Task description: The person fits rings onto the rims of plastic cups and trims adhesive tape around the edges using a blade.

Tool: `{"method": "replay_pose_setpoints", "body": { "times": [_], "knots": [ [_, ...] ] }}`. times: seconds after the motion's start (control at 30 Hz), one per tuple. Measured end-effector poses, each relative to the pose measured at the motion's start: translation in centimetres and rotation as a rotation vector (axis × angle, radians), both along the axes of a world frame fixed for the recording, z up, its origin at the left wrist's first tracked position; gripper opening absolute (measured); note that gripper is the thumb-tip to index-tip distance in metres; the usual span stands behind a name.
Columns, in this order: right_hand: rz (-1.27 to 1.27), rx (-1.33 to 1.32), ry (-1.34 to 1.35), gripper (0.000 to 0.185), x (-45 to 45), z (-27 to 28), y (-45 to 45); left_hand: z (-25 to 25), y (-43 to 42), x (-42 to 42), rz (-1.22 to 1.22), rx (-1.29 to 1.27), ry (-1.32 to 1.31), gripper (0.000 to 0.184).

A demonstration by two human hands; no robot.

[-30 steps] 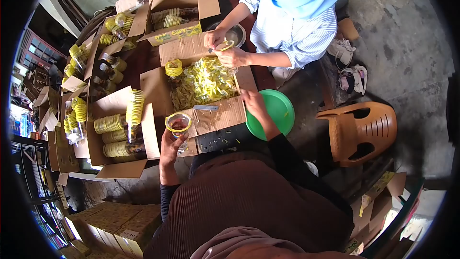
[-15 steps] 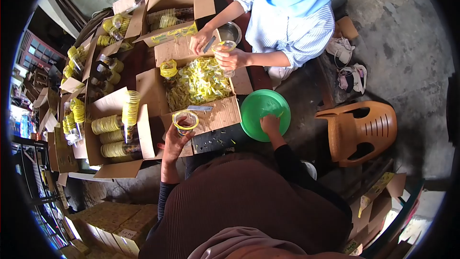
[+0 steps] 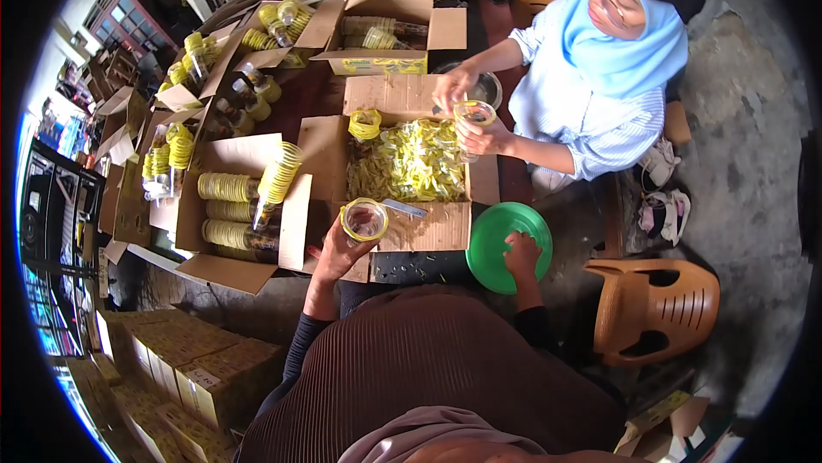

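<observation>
My left hand (image 3: 341, 253) is wrapped around a clear plastic cup (image 3: 366, 221) with a yellow rim, its mouth facing up toward me. The cup is beside the front flap of an open cardboard box (image 3: 411, 227) that holds a heap of small yellow-and-clear packets (image 3: 419, 159). Over the green basin (image 3: 479, 268), my right hand (image 3: 522, 255) has its fingers curled; whatever they hold is too small to make out. A metal ruler-like strip (image 3: 404, 208) lies on the box flap near the cup.
Across the table a co-worker (image 3: 591, 112) holds another clear cup (image 3: 475, 113) over the packets. Left of me, an open carton (image 3: 231, 270) holds stacks of yellow-rimmed cups (image 3: 229, 210). An orange plastic chair (image 3: 659, 309) stands on the right. More cartons (image 3: 205, 369) lie below left.
The whole view has shifted, so the scene sits farther right and lower. My right hand has risen slightly in the basin, its fingers more curled. My left hand still holds the cup.
</observation>
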State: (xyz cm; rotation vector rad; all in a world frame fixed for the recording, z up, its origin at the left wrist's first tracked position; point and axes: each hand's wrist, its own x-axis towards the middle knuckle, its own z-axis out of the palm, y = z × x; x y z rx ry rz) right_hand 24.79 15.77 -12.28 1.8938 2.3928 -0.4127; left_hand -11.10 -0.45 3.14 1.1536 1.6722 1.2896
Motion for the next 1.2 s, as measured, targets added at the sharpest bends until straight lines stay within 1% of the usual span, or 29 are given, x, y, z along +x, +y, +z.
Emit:
{"method": "replay_pose_setpoints", "body": {
  "times": [0.03, 0.07, 0.1, 0.17, 0.2, 0.27, 0.3, 0.33, 0.37, 0.4, 0.43, 0.47, 0.5, 0.53, 0.6, 0.63, 0.7, 0.77, 0.83, 0.87, 0.9, 0.97, 1.0, 1.07, 1.1, 1.13, 1.2],
  "knots": [
    [0.008, 0.067, 0.055, 0.026, -0.7, 1.8, -0.2, 0.2, 0.0, -0.2, 0.017, -0.009, 0.076, 0.057],
    [0.016, 0.134, 0.112, 0.027, -1.5, 3.1, -0.1, -0.1, 0.0, -0.4, 0.033, 0.003, 0.08, 0.054],
    [0.032, 0.135, 0.114, 0.027, -2.4, 3.8, 0.1, -0.1, 0.0, -0.6, 0.049, 0.004, 0.081, 0.054],
    [0.026, 0.177, 0.349, 0.03, -4.5, 4.8, 1.3, -0.1, 0.2, -1.0, 0.034, -0.018, 0.099, 0.054],
    [0.035, 0.177, 0.349, 0.03, -5.7, 5.0, 1.8, -1.8, 0.2, -1.6, 0.04, 0.022, 0.067, 0.058],
    [0.243, 0.271, 0.668, 0.029, -8.2, 5.4, 2.8, -1.8, 0.9, -1.7, 0.039, 0.036, 0.018, 0.059],
    [0.315, 0.301, 0.697, 0.027, -9.8, 6.1, 2.8, -1.9, 1.0, -1.5, 0.03, 0.045, -0.031, 0.06],
    [0.368, 0.266, 0.761, 0.025, -11.4, 5.9, 3.0, -2.5, 1.4, -1.6, 0.018, 0.082, -0.103, 0.057],
    [0.424, 0.236, 0.738, 0.023, -12.6, 5.8, 2.8, -3.0, 1.8, -1.7, 0.015, 0.087, -0.104, 0.057],
    [0.494, 0.301, 0.743, 0.022, -14.1, 4.9, 2.8, -3.1, 2.3, -1.8, -0.026, 0.112, -0.086, 0.058],
    [0.496, 0.306, 0.745, 0.022, -15.2, 5.2, 2.7, -2.9, 2.6, -1.8, -0.064, 0.136, -0.068, 0.059],
    [0.568, 0.264, 0.717, 0.023, -16.4, 5.4, 2.5, -2.8, 2.9, -1.7, -0.081, 0.112, -0.108, 0.063],
    [0.64, 0.219, 0.688, 0.024, -17.4, 5.4, 2.2, -2.3, 3.1, -1.3, -0.078, 0.111, -0.104, 0.063],
    [0.643, 0.215, 0.692, 0.024, -18.4, 5.4, 1.9, -1.8, 3.2, -0.9, -0.07, 0.098, -0.094, 0.065],
    [0.613, 0.13, 0.534, 0.027, -19.7, 5.2, 1.7, -1.6, 3.3, -0.8, -0.064, 0.086, -0.047, 0.07],
    [0.614, 0.122, 0.533, 0.027, -20.0, 4.8, 1.8, -1.6, 3.1, -0.7, -0.06, 0.079, -0.051, 0.07],
    [0.633, 0.02, 0.483, 0.028, -20.5, 4.3, 2.1, -1.8, 2.7, -0.6, -0.048, 0.068, -0.029, 0.068],
    [0.619, 0.005, 0.533, 0.025, -20.7, 4.0, 2.4, -2.0, 2.1, -0.5, -0.033, 0.078, -0.04, 0.069],
    [0.585, -0.137, 0.616, 0.022, -20.8, 3.6, 3.1, -1.8, 1.5, -0.5, -0.024, 0.102, 0.068, 0.069],
    [0.574, -0.122, 0.683, 0.017, -20.8, 3.4, 3.2, -1.9, 1.2, -0.5, -0.02, 0.144, 0.13, 0.064],
    [0.582, -0.116, 0.686, 0.017, -20.8, 3.7, 3.2, -1.1, 1.1, -0.3, -0.028, 0.125, 0.124, 0.059],
    [0.465, -0.125, 0.689, 0.014, -20.7, 4.3, 3.0, -1.7, 0.9, -0.8, -0.057, 0.144, 0.196, 0.061],
    [0.433, -0.087, 0.708, 0.013, -20.7, 5.3, 2.7, -2.3, 0.9, -1.1, -0.053, 0.151, 0.2, 0.061],
    [0.421, -0.063, 0.757, 0.013, -20.5, 4.7, 2.7, -3.3, 0.8, -1.7, -0.026, 0.157, 0.448, 0.065],
    [0.406, -0.043, 0.806, 0.013, -20.2, 4.6, 2.9, -3.0, 1.0, -1.8, -0.021, 0.171, 0.45, 0.065],
    [0.383, -0.15, 0.736, 0.014, -19.9, 4.5, 3.1, -2.3, 1.3, -1.8, -0.034, 0.184, 0.424, 0.067],
    [0.421, -0.171, 0.745, 0.016, -19.5, 2.7, 3.3, -1.4, 1.7, -1.9, -0.057, 0.216, 0.392, 0.07]
  ]
}}
